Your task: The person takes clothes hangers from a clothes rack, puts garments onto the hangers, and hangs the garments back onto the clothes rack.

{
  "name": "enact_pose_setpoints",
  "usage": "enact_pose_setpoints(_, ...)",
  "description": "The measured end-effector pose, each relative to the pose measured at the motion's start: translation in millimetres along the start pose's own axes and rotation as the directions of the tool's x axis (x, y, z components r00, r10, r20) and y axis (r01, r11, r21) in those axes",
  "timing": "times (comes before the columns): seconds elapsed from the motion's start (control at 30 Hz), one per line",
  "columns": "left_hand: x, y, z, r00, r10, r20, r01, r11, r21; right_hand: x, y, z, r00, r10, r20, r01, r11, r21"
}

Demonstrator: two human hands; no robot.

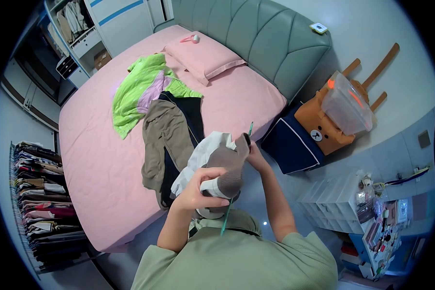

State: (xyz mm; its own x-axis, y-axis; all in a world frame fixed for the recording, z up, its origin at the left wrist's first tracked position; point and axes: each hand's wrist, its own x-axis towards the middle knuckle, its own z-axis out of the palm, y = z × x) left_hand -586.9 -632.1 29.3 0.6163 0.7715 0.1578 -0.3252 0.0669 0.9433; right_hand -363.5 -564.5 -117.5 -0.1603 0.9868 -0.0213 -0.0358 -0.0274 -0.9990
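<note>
Close in front of my chest I have a bundled grey-brown and white garment [224,162]. My left hand [198,191] is wrapped round its ribbed edge and white part. At the garment's right side is my right hand [253,153], its fingers closed and partly hidden by the cloth. A thin green hanger [225,220] shows below the garment, and a green tip sticks out above it. Past the bundle, grey-brown trousers [166,128] lie over a dark navy garment [192,113] on the bed, beside a bright green and lilac garment [140,89].
The pink bed [92,145] has a pillow [200,55] near the green headboard [241,29]. A clothes rack [43,208] stands at left. A navy box [292,142], a brown bear box [319,123] and white drawers [328,205] are at right.
</note>
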Motion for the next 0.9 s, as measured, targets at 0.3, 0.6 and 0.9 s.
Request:
enact_pose_setpoints(0.3,36,-12,21,0.883,-0.011,-0.470,0.019,1.000,0.013,-12,-13,-86,0.990,-0.075,-0.116,0.112,0.930,0.350)
enact_pose_setpoints(0.6,63,-14,14,0.743,0.380,-0.551,-0.035,0.844,0.535,-12,-76,-97,0.974,-0.193,-0.123,0.198,0.980,0.033)
enact_pose_setpoints(0.9,69,-8,10,0.774,0.387,-0.502,0.086,0.721,0.688,-7,-66,-99,0.982,0.041,-0.182,-0.005,0.981,0.193)
